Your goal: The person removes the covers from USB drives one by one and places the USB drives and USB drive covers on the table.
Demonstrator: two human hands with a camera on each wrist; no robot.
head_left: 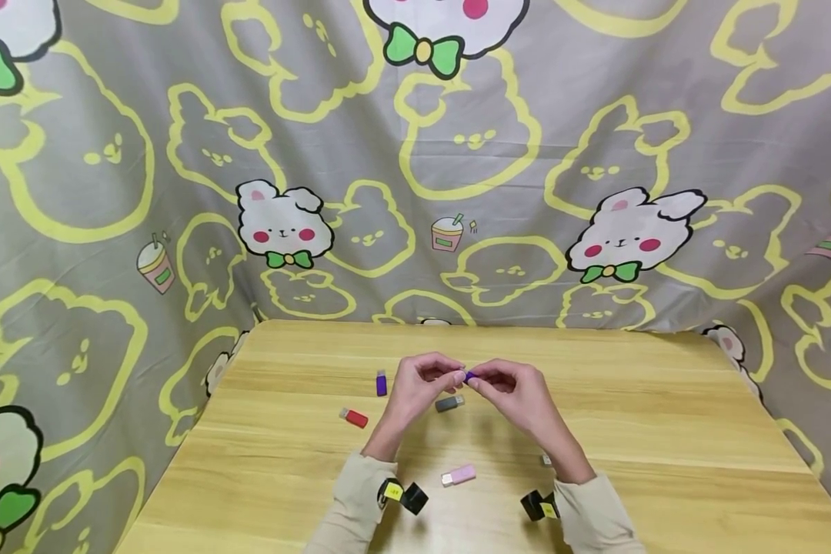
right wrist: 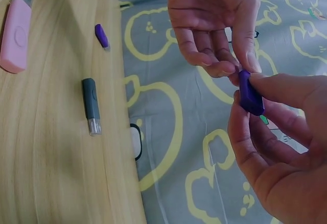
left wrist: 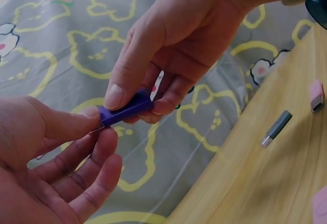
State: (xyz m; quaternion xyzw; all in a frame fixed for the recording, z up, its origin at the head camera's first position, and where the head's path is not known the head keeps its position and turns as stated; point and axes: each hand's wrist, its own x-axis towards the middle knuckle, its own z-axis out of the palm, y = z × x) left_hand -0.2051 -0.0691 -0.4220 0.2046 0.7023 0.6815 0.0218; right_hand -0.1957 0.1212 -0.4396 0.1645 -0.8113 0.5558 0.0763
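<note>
Both hands meet above the far half of the table around a purple USB stick (left wrist: 126, 109). My right hand (head_left: 519, 391) pinches its purple body between thumb and fingers. At the other end, my left hand (head_left: 421, 381) pinches the metal plug with thumb and index finger, and the fingertips hide most of that plug. The left hand's other fingers are loosely bent in the left wrist view. On the table just below the hands lies a dark grey USB stick (head_left: 448, 403). A second purple USB stick (head_left: 382, 384) lies to the left of my left hand.
A red USB stick (head_left: 355, 418) lies left on the wooden table (head_left: 284, 462). Between the forearms is a pink USB stick (head_left: 460, 475). Beside the right wrist a small metal plug end (head_left: 545, 461) shows, partly hidden. A patterned curtain (head_left: 457, 161) hangs behind the table.
</note>
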